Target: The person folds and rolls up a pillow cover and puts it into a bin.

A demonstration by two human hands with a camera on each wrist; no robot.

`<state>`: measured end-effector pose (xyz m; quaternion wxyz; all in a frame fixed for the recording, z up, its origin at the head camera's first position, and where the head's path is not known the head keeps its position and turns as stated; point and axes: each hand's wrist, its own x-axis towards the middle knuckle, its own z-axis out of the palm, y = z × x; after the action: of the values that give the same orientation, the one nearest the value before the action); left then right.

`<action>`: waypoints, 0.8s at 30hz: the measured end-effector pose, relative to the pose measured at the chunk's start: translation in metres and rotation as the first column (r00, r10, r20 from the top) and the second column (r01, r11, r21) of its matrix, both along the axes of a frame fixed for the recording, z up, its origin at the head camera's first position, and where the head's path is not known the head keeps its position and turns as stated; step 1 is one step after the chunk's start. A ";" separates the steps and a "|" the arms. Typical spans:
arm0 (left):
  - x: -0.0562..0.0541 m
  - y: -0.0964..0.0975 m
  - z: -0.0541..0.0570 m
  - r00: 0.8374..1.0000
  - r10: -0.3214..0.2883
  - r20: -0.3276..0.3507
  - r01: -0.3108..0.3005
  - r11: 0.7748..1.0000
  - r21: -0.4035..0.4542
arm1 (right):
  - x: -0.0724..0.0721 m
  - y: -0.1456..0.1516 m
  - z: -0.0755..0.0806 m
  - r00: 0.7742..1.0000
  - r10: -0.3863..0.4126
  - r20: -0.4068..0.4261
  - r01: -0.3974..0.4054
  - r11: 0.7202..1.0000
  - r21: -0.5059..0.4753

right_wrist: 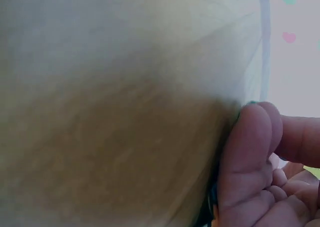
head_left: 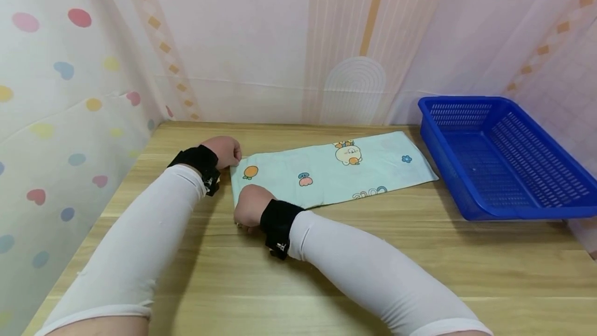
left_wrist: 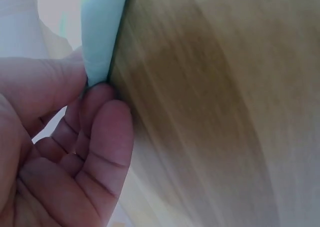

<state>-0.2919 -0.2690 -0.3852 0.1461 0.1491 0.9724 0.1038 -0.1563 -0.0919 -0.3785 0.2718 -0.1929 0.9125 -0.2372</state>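
A pale mint cloth (head_left: 322,175) with cartoon bear, fruit and flower prints lies as a long folded strip on the table, slanting up to the right. At its far left corner my left hand (head_left: 225,151) pinches the fabric. Seen from the left wrist, the thumb and fingertips (left_wrist: 111,132) close on the folded cloth edge (left_wrist: 102,32). My right hand (head_left: 253,205) is at the near left corner, back of the hand upward. In the right wrist view its thumb and forefinger (right_wrist: 245,147) meet at the tips, with a sliver of green between them.
A blue plastic basket (head_left: 471,191) with slotted sides stands at the right, close to the cloth's right end. Wooden tabletop (head_left: 242,284) stretches in front. Printed curtains (head_left: 261,40) hang along the back and left edges.
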 end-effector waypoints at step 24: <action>0.026 0.012 0.011 0.999 0.049 -0.001 -0.049 0.999 -0.011 | 0.019 -0.006 0.001 0.918 0.237 -0.318 -0.172 0.960 0.220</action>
<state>-0.2660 -0.2565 -0.3746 0.1439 0.1245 0.9764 0.1022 -0.1372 -0.0976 -0.3779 0.1501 -0.2992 0.9386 -0.0832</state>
